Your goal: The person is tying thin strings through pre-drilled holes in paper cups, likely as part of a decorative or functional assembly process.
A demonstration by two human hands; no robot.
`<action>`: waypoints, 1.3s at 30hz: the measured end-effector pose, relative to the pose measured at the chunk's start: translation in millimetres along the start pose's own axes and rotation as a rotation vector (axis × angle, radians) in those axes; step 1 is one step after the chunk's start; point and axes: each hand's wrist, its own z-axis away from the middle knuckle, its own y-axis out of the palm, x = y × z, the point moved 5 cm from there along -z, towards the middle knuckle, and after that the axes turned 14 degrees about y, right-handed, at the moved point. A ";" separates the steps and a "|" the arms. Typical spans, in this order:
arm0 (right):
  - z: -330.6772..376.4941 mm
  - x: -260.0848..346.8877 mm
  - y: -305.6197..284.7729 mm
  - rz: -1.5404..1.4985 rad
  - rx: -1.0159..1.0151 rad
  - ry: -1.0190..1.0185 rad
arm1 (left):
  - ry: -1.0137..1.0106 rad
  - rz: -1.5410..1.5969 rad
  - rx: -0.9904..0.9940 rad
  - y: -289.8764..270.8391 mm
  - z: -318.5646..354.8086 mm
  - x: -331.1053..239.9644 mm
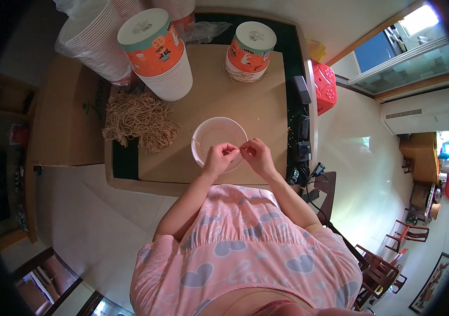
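A white paper bucket [219,129] stands mouth up on the brown board in front of me. A short piece of tan cord [197,142] shows at its left rim. My left hand [221,157] is closed in a pinch over the bucket's near side. At the right rim my right hand [256,155] pinches too, its fingertips almost meeting the left ones. Whatever sits between the fingertips is too small to make out. To the left lies a thick heap of tan cords [139,122].
A tall stack of orange-and-green printed buckets [156,52] leans at the back left, beside bagged white buckets [90,39]. A shorter stack [251,50] stands at the back right, cord around its base. Black power adapters [302,126] line the right edge; a red stool [324,87] stands beyond.
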 end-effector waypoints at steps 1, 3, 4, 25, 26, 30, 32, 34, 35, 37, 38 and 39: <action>0.3 1.4 -0.3 0.009 -0.015 -0.008 | 0.042 -0.026 0.031 2.3 -0.5 -2.0; 0.7 2.9 -0.7 0.018 -0.029 -0.016 | 0.011 0.039 -0.033 0.9 -1.2 -0.7; 1.2 3.5 -1.0 0.010 -0.033 -0.025 | -0.020 0.103 -0.097 -0.9 -1.0 -1.0; 10.0 30.7 -0.4 0.325 -0.068 -0.201 | 0.374 -0.448 -0.076 -6.9 2.6 -34.9; 9.2 29.7 0.9 0.364 -0.047 -0.167 | 0.374 -0.448 -0.076 -7.3 2.7 -34.4; 3.8 23.8 3.7 0.416 -0.006 -0.102 | 0.369 -0.426 -0.081 -9.4 4.0 -34.4; 2.3 24.5 7.0 0.400 0.001 -0.139 | 0.358 -0.431 -0.079 -11.0 4.5 -32.6; 2.2 27.3 9.2 0.386 -0.017 -0.161 | 0.358 -0.419 -0.077 -11.7 3.8 -30.0; 2.5 30.1 9.3 0.370 -0.034 -0.182 | 0.358 -0.419 -0.078 -11.8 3.5 -30.9; 4.6 34.9 8.5 0.365 -0.039 -0.172 | 0.319 -0.413 -0.061 -10.8 3.3 -32.0; 5.3 36.1 8.2 0.360 -0.045 -0.162 | 0.319 -0.413 -0.063 -11.2 3.4 -31.4; 5.3 36.2 9.1 0.360 -0.043 -0.163 | 0.320 -0.412 -0.066 -11.6 3.4 -30.3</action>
